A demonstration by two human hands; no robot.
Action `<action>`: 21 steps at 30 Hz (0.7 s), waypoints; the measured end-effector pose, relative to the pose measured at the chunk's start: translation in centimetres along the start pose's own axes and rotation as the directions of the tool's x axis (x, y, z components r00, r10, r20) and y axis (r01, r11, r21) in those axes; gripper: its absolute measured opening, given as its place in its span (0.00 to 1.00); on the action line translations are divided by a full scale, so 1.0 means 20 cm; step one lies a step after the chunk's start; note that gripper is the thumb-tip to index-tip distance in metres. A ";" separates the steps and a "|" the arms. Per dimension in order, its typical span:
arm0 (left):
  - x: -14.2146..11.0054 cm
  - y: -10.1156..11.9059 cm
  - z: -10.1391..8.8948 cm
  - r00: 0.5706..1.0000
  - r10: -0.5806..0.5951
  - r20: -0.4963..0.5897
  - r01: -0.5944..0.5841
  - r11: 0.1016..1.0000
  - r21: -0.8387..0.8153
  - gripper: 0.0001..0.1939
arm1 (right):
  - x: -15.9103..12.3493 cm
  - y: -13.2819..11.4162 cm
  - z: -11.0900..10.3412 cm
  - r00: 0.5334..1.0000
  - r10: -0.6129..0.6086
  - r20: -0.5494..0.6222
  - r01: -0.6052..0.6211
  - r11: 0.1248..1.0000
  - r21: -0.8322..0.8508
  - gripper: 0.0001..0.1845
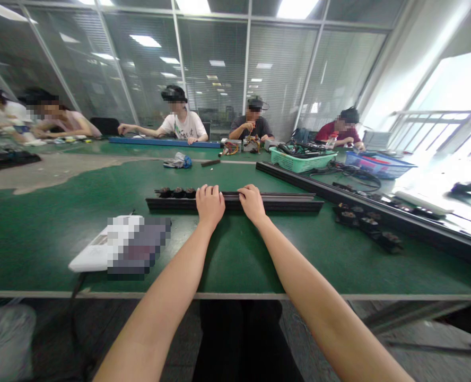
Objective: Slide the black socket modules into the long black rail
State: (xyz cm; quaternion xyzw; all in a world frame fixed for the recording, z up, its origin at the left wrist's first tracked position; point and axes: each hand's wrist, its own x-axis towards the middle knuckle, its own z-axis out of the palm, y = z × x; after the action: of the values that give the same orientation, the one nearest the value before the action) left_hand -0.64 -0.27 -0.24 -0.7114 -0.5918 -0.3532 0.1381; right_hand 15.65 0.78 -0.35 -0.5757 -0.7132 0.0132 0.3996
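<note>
Across the green table (243, 260), straight in front of the person, lies the dark rail (283, 206), the landmark for everything else. Near its middle, the left hand (210, 207) is draped over it, fingers close together; the right hand (252, 203) bends over it just beside, narrower. Whether either grips firmly, I cannot tell. Work seems under way: three round black parts (179, 192) sit in a row by the rail's left end, though whether they are fixed cannot be told, nor how much is left. The rail looks long, straight and matt black, with a thin strip (287, 195) along its far side. Right of the rail are a longer dark beam (295, 179) and a loose cluster of dark parts (369, 223).
</note>
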 end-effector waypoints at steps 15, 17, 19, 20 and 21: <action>0.00 0.00 0.01 1.000 0.000 -0.015 0.000 1.000 0.004 0.23 | -0.02 -0.03 -0.03 0.999 0.046 -0.019 -0.046 0.999 -0.012 0.20; 0.00 0.00 0.01 1.000 -0.003 -0.010 0.003 1.000 -0.002 0.24 | -0.02 -0.03 -0.04 0.999 0.051 -0.017 -0.052 0.999 -0.018 0.20; 0.00 0.00 0.01 1.000 -0.003 -0.011 0.003 1.000 -0.008 0.23 | -0.02 -0.03 -0.04 0.998 0.055 -0.019 -0.055 0.998 -0.022 0.20; 0.00 0.00 0.01 1.000 -0.002 -0.015 0.001 1.000 -0.010 0.23 | -0.02 -0.03 -0.04 0.998 0.056 -0.018 -0.057 0.998 -0.024 0.20; 0.00 -0.01 0.01 1.000 0.001 -0.020 -0.001 1.000 -0.011 0.23 | -0.02 -0.03 -0.04 0.998 0.058 -0.017 -0.058 0.998 -0.026 0.20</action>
State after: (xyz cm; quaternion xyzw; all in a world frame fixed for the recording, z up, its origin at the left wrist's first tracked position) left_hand -0.65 -0.04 -0.39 -0.7088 -0.5880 -0.3636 0.1402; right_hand 15.75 -0.08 0.30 -0.6015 -0.6931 0.0108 0.3972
